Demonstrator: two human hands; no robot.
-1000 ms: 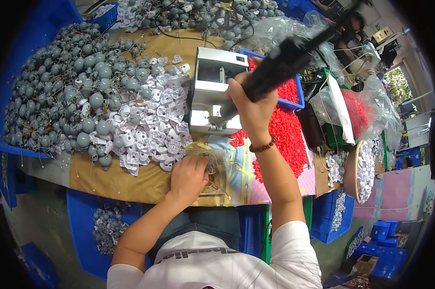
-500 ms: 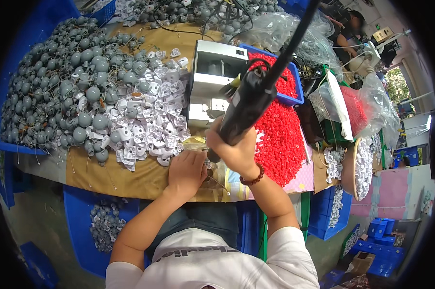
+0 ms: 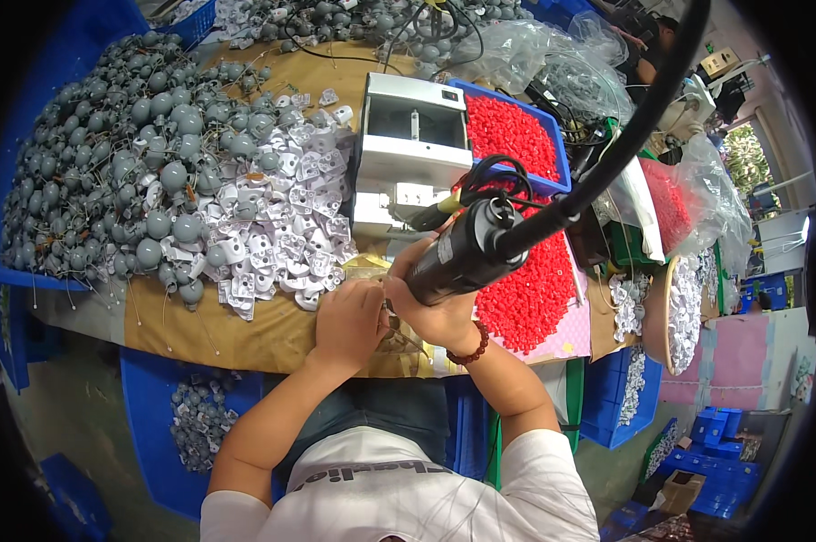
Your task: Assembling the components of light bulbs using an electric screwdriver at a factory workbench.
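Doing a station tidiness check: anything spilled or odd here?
Mainly the red pieces: many lie loose in front of the blue tray that holds more, so it may be a spill, or deliberate. The black tool in the right hand shows no obvious damage.

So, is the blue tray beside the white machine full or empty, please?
Not empty: small red pieces spread across the blue tray; their depth I cannot tell.

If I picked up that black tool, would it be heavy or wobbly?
The black tool would likely feel stiff, perhaps heavy: its body looks thick. Its cord probably bends, since it curves upward. Laid down, its rounded body might roll.
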